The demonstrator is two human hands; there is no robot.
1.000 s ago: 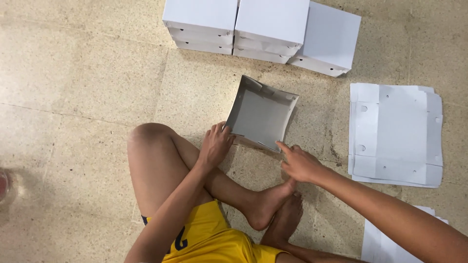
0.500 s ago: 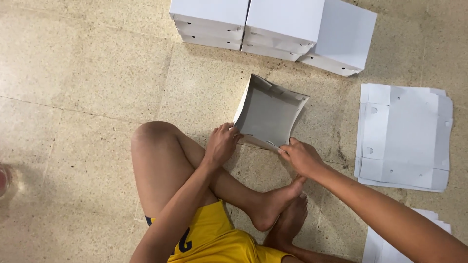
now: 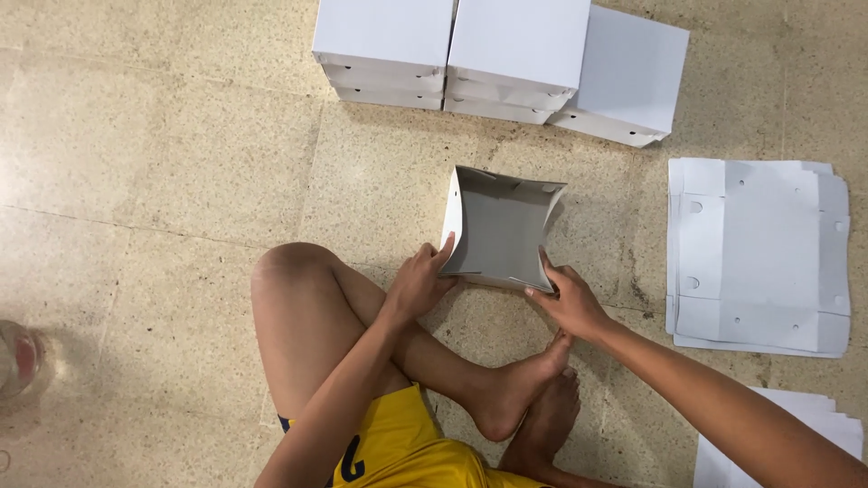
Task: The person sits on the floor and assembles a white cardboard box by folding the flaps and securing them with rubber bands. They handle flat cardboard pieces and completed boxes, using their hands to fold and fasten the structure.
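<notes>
Speckled beige terrazzo floor (image 3: 163, 145) with thin dividing seams; at the top, two stacks of finished white cardboard boxes (image 3: 452, 50) side by side, and just right of them a single white box (image 3: 628, 77) set at a slant; at the right, a pile of flat die-cut white cardboard blanks (image 3: 759, 258) with small punched holes; another pile of flat white sheets (image 3: 787, 443) at the lower right corner; a blurred clear container with red inside (image 3: 20, 361) at the left edge.

left: bare floor (image 3: 163, 181) | ahead: stacked boxes (image 3: 470, 54) | right: flat sheets (image 3: 759, 253)
</notes>
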